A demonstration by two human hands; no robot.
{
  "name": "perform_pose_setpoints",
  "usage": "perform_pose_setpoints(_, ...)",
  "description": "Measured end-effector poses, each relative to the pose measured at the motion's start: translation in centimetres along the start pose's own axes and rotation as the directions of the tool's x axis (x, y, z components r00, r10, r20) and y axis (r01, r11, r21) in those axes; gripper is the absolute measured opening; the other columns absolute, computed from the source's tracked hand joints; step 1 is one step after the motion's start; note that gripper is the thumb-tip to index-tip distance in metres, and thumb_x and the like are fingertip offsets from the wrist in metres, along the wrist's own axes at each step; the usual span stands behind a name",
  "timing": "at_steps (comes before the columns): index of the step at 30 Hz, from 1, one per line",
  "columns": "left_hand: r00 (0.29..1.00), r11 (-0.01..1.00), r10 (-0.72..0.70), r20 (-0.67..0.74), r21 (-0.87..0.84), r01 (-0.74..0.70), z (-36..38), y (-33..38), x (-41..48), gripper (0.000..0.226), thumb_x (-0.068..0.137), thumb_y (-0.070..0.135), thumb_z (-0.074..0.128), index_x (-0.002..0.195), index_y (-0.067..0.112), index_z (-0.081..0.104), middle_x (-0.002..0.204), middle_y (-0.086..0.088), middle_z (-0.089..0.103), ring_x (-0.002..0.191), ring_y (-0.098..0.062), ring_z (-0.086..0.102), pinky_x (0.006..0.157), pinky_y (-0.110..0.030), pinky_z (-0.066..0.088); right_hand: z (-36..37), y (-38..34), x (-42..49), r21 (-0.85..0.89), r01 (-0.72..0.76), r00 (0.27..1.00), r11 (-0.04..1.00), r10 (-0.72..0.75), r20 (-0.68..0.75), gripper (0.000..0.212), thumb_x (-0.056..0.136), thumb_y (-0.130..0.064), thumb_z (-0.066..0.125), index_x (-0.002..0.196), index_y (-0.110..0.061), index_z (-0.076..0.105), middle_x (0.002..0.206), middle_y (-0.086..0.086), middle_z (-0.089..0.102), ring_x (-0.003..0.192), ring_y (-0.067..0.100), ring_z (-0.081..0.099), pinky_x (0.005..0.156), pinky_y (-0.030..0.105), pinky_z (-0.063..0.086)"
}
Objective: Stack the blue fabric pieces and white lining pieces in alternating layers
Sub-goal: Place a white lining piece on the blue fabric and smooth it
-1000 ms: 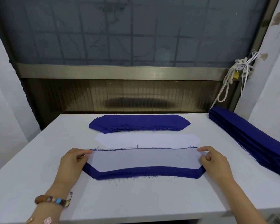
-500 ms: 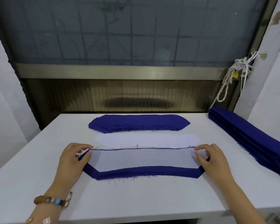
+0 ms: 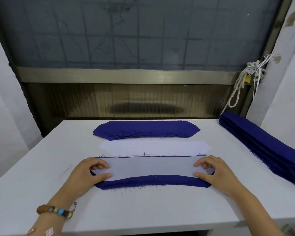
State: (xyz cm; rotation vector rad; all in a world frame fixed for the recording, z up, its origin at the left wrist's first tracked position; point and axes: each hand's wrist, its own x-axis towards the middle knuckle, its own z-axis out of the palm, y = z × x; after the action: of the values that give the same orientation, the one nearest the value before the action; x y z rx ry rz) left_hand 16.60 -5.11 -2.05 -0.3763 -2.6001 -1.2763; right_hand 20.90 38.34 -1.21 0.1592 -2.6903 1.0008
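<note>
Hands: left hand (image 3: 85, 174) and right hand (image 3: 216, 172) slid inward, apparently pinching white lining piece (image 3: 152, 166) ends.
Lining: between them, atop blue fabric piece (image 3: 152, 181).
Beyond grip: spare lining (image 3: 153, 147), blue pile (image 3: 146, 129); blue stack (image 3: 262, 147) outside right hand.

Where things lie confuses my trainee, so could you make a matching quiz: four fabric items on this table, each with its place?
Items: 1 rounded pile; 2 long stack; 3 bare lining; 4 top lining.
Places: a on the near blue piece; b table's right edge; c far middle; d just nearer than the rounded pile.
Pairs: 1-c, 2-b, 3-d, 4-a.
</note>
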Motion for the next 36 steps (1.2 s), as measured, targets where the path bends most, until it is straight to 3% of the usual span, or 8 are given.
perform_pose_setpoints(5, 1.0, 1.0, -0.027, 0.012, -0.003, 0.027, -0.1, -0.3, 0.3, 0.024, 0.069, 0.024, 0.087, 0.084, 0.037, 0.073, 0.086, 0.009, 0.068, 0.083, -0.008, 0.059, 0.075, -0.018, 0.045, -0.2, -0.1, 0.2, -0.004, -0.002, 0.999, 1.0, 0.002, 0.045, 0.022, 0.072, -0.037, 0.081, 0.087, -0.042, 0.066, 0.085, -0.008, 0.057, 0.088, 0.006, 0.049, 0.077, 0.019, 0.04)
perform_pose_setpoints(10, 0.998, 0.999, -0.052, 0.029, 0.003, 0.052, -0.2, -0.1, 0.7, 0.018, 0.074, 0.022, 0.084, 0.081, 0.036, 0.074, 0.082, 0.008, 0.069, 0.074, -0.005, 0.057, 0.069, -0.013, 0.042, -0.4, -0.3, 0.9, -0.001, -0.018, 0.998, 1.0, 0.018, 0.063, 0.01, 0.083, -0.031, 0.072, 0.08, -0.039, 0.065, 0.078, -0.001, 0.055, 0.081, 0.015, 0.051, 0.078, 0.028, 0.044)
perform_pose_setpoints(14, 0.985, 0.988, -0.118, 0.126, 0.119, 0.103, -0.4, 0.4, 2.1, 0.016, 0.076, 0.024, 0.081, 0.071, 0.036, 0.072, 0.066, 0.014, 0.062, 0.059, -0.002, 0.048, 0.061, -0.015, 0.041, 0.0, -1.0, 2.3, -0.216, -0.03, 0.991, 0.976, 0.056, 0.118, 0.018, 0.084, -0.041, 0.068, 0.074, -0.036, 0.054, 0.064, -0.008, 0.049, 0.062, 0.008, 0.045, 0.064, 0.025, 0.04)
perform_pose_setpoints(17, 0.971, 0.958, -0.19, 0.147, 0.242, 0.151, -0.3, 0.9, 3.9, 0.02, 0.078, 0.032, 0.078, 0.061, 0.028, 0.068, 0.065, 0.007, 0.065, 0.06, -0.006, 0.052, 0.066, -0.028, 0.048, 0.6, -1.8, 4.0, -0.293, -0.082, 0.98, 0.953, 0.13, 0.148, 0.028, 0.085, -0.047, 0.064, 0.069, -0.03, 0.048, 0.063, -0.011, 0.049, 0.059, 0.005, 0.045, 0.057, 0.019, 0.036)
perform_pose_setpoints(19, 0.972, 0.944, -0.199, 0.128, 0.29, 0.155, 0.1, 1.4, 5.3, 0.027, 0.081, 0.035, 0.075, 0.059, 0.022, 0.066, 0.064, 0.006, 0.064, 0.061, -0.01, 0.054, 0.064, -0.027, 0.047, 1.1, -2.4, 5.5, -0.305, -0.116, 0.975, 0.945, 0.168, 0.148, 0.027, 0.088, -0.046, 0.061, 0.071, -0.028, 0.05, 0.066, -0.011, 0.05, 0.061, 0.004, 0.046, 0.055, 0.018, 0.036)
perform_pose_setpoints(24, 0.989, 0.963, -0.137, 0.054, 0.241, 0.121, 2.2, 2.7, 8.5, 0.019, 0.088, 0.032, 0.068, 0.072, 0.024, 0.071, 0.076, 0.005, 0.069, 0.075, -0.012, 0.063, 0.073, -0.033, 0.054, 3.2, -4.2, 9.4, -0.243, -0.117, 0.979, 0.963, 0.152, 0.134, 0.016, 0.092, -0.039, 0.06, 0.083, -0.025, 0.06, 0.077, -0.01, 0.057, 0.068, 0.006, 0.053, 0.058, 0.018, 0.04)
perform_pose_setpoints(28, 0.996, 0.972, -0.09, -0.002, 0.217, 0.088, 4.2, 3.6, 11.1, 0.011, 0.089, 0.022, 0.065, 0.081, 0.027, 0.07, 0.084, 0.008, 0.067, 0.081, -0.011, 0.061, 0.076, -0.033, 0.054, 5.6, -5.8, 12.4, -0.174, -0.063, 0.985, 0.983, 0.089, 0.148, 0.006, 0.091, -0.026, 0.06, 0.092, -0.022, 0.064, 0.091, -0.005, 0.062, 0.079, 0.012, 0.059, 0.072, 0.024, 0.052)
perform_pose_setpoints(36, 0.998, 0.986, -0.053, 0.037, 0.16, 0.047, 8.9, 3.5, 13.0, 0.009, 0.091, 0.023, 0.064, 0.097, 0.03, 0.066, 0.085, 0.009, 0.06, 0.072, -0.006, 0.053, 0.07, -0.02, 0.048, 9.8, -6.6, 15.3, 0.008, -0.024, 0.978, 1.0, 0.021, 0.209, 0.003, 0.089, -0.021, 0.064, 0.089, -0.023, 0.064, 0.083, -0.004, 0.061, 0.071, 0.009, 0.054, 0.07, 0.022, 0.047)
